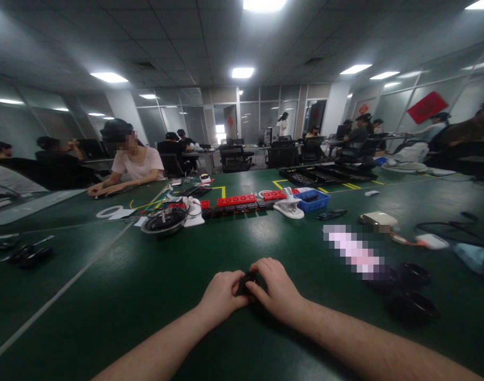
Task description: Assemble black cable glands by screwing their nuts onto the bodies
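Both my hands meet over the green tabletop (pixel 154 296), around a small black round part (pixel 248 280). My left hand (pixel 223 293) pinches it from the left between thumb and fingers. From the right, my right hand (pixel 277 286) curls over it, the thumb lying across its near side. Much of the part is hidden by my fingers, so its exact kind does not show. To the right lie several black ring-shaped parts (pixel 414 307), apart from my hands.
Beyond my hands runs a row of red blocks (pixel 237 200), with a white clamp (pixel 289 205) and a blue bin (pixel 314 201) at its right. A black round dish (pixel 162 222) with cables stands left. Black trays (pixel 325 174) lie farther back. A co-worker (pixel 134 164) sits at the far left edge.
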Motion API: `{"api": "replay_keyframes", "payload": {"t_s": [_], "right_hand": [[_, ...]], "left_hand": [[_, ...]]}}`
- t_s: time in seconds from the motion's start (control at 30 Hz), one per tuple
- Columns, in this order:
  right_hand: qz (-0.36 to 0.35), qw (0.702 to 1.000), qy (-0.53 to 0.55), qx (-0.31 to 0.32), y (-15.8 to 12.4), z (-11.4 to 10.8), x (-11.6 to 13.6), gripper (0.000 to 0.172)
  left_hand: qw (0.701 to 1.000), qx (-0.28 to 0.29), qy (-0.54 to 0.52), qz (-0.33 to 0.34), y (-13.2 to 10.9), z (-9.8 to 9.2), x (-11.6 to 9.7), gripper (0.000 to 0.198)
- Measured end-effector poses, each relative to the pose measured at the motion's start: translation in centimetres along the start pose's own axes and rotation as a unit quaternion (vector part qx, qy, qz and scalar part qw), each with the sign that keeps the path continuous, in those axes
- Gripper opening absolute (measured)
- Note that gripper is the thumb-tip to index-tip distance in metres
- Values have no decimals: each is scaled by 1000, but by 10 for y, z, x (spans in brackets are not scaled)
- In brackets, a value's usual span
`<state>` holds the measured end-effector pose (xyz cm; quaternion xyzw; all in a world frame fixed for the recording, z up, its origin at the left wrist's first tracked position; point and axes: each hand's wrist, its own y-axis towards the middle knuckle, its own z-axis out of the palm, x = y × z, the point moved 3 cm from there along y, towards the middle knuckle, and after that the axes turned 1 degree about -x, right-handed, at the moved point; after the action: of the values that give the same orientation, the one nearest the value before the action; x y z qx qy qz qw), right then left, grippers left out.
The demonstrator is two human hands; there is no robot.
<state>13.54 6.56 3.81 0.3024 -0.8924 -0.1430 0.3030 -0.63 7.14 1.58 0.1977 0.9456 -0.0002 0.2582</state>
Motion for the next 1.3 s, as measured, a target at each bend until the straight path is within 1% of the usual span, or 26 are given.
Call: {"api": "replay_keyframes", "payload": {"t_s": [0.13, 0.43, 0.67, 0.87, 1.0, 1.13, 1.3], "right_hand": [[-19, 1000, 20, 8, -1, 2, 0, 12], [-14, 1000, 3, 24, 0, 3, 2, 14], [-18, 999, -10, 36, 0, 2, 3, 18], [-12, 999, -9, 52, -1, 3, 0, 28], [-17, 999, -8, 49, -1, 3, 1, 26], [-30, 998, -3, 58, -1, 2, 3, 24], [-29, 998, -1, 60, -1, 1, 3, 23]], "left_hand": [[1000, -2, 1, -3, 1, 2, 2, 29], [1000, 7, 9, -15, 1, 2, 1, 25], [1000, 2, 10, -4, 1, 3, 2, 26], [1000, 10, 10, 3, 1, 1, 0, 23], [1000, 9, 16, 0, 1, 1, 1, 22], [1000, 8, 15, 5, 1, 2, 1, 24], [1000, 10, 12, 7, 1, 2, 1, 24]]}}
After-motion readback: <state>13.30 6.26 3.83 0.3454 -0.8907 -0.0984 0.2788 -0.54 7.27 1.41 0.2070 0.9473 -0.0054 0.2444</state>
